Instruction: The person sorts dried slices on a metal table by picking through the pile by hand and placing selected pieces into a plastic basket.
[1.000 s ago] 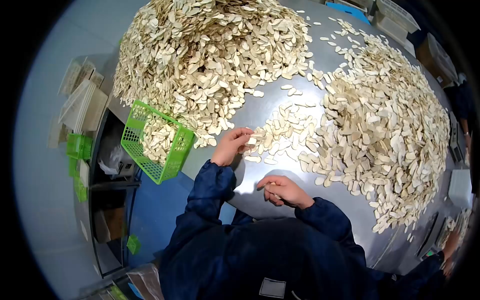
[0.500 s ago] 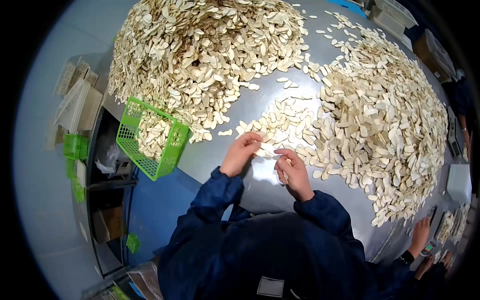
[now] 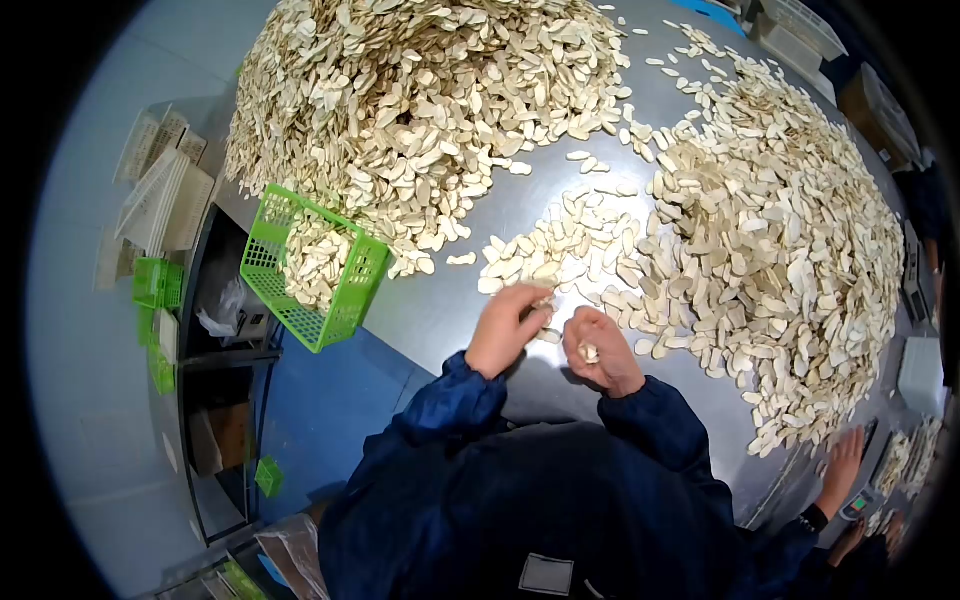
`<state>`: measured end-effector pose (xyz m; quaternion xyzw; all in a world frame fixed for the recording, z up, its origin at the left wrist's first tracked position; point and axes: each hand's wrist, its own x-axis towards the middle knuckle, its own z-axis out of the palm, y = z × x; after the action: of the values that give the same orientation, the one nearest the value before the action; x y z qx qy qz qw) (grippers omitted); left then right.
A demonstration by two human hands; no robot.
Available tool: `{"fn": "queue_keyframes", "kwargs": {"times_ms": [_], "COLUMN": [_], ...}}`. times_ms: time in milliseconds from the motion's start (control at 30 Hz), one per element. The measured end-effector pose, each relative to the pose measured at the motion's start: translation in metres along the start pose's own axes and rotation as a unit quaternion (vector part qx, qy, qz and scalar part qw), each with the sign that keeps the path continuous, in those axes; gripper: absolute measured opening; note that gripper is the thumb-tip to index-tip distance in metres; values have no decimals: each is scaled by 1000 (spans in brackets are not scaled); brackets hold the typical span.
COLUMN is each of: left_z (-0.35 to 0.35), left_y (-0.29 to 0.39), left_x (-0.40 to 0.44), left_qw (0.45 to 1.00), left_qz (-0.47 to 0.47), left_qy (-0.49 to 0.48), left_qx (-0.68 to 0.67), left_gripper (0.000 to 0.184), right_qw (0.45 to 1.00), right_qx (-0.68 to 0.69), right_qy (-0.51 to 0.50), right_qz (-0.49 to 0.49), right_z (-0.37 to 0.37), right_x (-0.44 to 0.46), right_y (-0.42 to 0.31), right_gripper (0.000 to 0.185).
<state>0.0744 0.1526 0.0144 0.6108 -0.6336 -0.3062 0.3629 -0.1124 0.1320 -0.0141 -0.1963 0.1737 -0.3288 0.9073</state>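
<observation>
My left hand (image 3: 508, 328) is closed, thumb against bent fingers, over the near edge of a small spread of pale dried slices (image 3: 575, 235). A bit of a slice shows at its fingertips, and another lies just under them. Close beside it on the right, my right hand (image 3: 603, 352) is curled into a fist. Pale slices (image 3: 590, 353) poke out of its palm; how many are inside is hidden. Both hands are just above the metal table (image 3: 425, 320).
A green basket (image 3: 365, 290), tilted and partly filled with slices, stands at the table's left edge. Large heaps of slices rise at the back (image 3: 430, 90) and right (image 3: 780, 240). A co-worker's hand (image 3: 843, 470) is near a scale (image 3: 857, 503) at lower right. Shelving (image 3: 228, 355) stands left.
The slice stretched between my hands is no longer seen there. My right hand has closed more tightly with slices in its palm, and my left fingers have curled downward. The view has shifted slightly.
</observation>
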Motion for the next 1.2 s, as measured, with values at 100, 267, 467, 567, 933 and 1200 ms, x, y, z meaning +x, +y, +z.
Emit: {"fn": "queue_keyframes", "kwargs": {"times_ms": [100,267,467,567,933,1200], "left_z": [1,11,-13,-22,-8,-1], "left_y": [-1,2,-33,-23,-27,-10], "left_x": [24,45,41,36,95,106], "left_qw": [987,979,997,989,995,985], "left_qz": [-11,-46,-73,-133,51,72], "left_qy": [71,58,33,-49,29,-42], "left_qx": [146,189,-2,-36,75,152], "left_gripper": [38,29,15,16,24,16], "right_qw": [992,983,968,954,955,963], "right_qx": [-59,-105,-184,-182,-160,-187], "right_qy": [-68,-85,-62,-66,205,167], "right_qz": [89,124,157,227,-140,-96], "right_z": [4,6,7,15,7,5], "right_x": [-2,0,1,2,-11,-13], "right_y": [1,10,11,9,28,26], "right_gripper": [12,11,9,16,42,24]}}
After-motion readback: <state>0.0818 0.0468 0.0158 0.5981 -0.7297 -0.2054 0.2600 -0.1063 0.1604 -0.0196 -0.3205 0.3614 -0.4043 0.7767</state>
